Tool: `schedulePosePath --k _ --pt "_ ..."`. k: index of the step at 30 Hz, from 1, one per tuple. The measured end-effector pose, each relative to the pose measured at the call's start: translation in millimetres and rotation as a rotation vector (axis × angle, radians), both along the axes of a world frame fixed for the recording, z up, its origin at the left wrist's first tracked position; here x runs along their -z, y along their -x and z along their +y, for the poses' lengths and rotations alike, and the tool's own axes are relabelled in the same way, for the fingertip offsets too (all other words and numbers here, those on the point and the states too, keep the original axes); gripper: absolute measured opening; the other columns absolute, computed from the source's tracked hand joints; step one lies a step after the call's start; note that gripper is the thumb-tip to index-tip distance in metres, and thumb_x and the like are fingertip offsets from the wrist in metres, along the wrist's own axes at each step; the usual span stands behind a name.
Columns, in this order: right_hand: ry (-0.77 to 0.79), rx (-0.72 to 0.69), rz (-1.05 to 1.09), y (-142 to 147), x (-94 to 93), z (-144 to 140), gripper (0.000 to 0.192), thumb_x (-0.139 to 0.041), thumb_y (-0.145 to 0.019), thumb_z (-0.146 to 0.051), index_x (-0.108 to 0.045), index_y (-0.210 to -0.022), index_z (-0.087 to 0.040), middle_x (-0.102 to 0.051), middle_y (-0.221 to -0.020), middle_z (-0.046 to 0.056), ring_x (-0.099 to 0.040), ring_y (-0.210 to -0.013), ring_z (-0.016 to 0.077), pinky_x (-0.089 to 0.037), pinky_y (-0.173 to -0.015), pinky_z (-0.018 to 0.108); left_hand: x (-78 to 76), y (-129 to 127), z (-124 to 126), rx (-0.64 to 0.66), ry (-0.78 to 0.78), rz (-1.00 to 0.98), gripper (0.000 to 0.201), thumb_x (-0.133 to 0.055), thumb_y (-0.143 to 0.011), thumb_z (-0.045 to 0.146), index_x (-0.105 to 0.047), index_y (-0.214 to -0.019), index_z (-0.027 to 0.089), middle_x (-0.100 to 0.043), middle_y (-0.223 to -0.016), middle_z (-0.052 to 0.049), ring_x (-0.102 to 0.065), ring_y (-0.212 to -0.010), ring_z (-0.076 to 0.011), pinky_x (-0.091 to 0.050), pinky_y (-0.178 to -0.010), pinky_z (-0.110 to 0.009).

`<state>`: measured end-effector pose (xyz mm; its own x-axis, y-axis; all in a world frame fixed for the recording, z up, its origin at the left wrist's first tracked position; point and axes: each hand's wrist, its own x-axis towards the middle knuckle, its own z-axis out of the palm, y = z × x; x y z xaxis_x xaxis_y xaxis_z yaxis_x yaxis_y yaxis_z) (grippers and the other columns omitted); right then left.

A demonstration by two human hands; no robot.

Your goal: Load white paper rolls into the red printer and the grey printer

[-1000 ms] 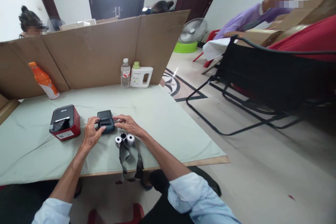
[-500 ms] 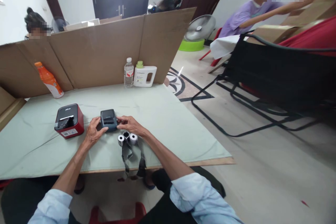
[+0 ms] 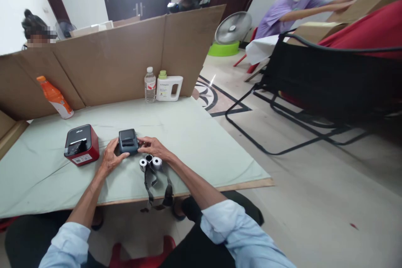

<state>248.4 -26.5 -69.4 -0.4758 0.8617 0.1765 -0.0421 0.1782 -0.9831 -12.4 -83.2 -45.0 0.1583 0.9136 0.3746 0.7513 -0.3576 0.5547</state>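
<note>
A small dark blue-grey portable printer (image 3: 128, 145) with a black top sits on the pale green table cover. My left hand (image 3: 110, 157) grips its left side, thumb near the front corner. At its right edge, the bent fingers of my right hand (image 3: 153, 146) hold the other side. Just in front lie several white paper rolls (image 3: 157, 162), with dark strips trailing toward the table's near edge. To the left of my left hand stands a larger red and black label printer (image 3: 82, 144).
An orange bottle (image 3: 55, 97) leans against the cardboard screen (image 3: 119, 63). Against it also stand a clear water bottle (image 3: 150, 86) and a white jug (image 3: 169, 88). A black folding chair (image 3: 329, 75), a fan (image 3: 233, 28) and a person in purple (image 3: 282, 14) are to the right.
The whole view has shifted slightly, with the scene sliding left. Both hands stay on the portable printer, which keeps its place on the table.
</note>
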Motion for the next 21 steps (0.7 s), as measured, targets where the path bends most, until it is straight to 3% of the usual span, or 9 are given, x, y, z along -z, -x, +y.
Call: schedulePosePath --k 21 --pt "-0.05 0.02 -0.019 0.4 15.5 -1.9 0.068 -0.087 -0.07 -0.039 -0.073 -0.134 -0.021 -0.069 -0.101 0.004 -0.062 -0.076 0.0156 -0.055 -0.073 0.032 -0.1 -3.6 -1.7 0.006 0.017 -0.01 0.065 -0.079 -0.083 0.045 -0.061 -0.139 0.017 -0.066 -0.136 -0.016 -0.062 -0.129 -0.0318 -0.049 -0.113 -0.048"
